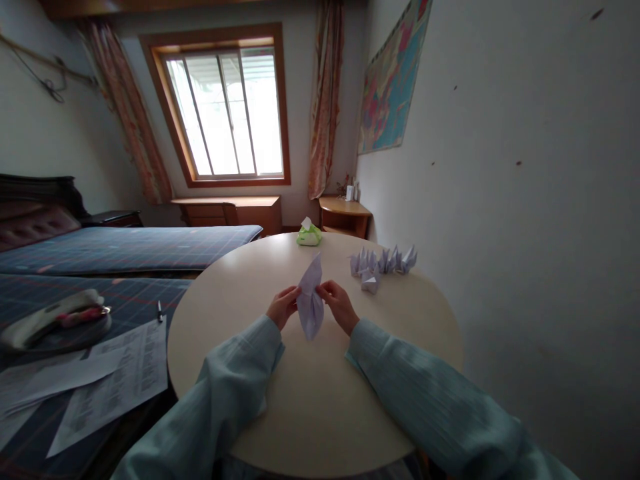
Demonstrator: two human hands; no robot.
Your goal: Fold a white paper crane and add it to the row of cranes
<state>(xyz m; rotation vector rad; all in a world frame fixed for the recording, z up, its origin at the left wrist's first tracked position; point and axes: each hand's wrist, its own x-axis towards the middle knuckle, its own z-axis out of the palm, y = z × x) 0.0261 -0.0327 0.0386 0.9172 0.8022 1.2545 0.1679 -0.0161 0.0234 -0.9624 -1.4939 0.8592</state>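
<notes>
Both hands [284, 306] [341, 307] angled inward, each grip pinching opposite side of folded paper [311, 308].

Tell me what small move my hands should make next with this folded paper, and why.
I'd suggest a gentle pinch at the middle of the folded paper, perhaps to firm its folds: the left hand and right hand hold it there from opposite sides, with its pointed ends free above and below.
</notes>
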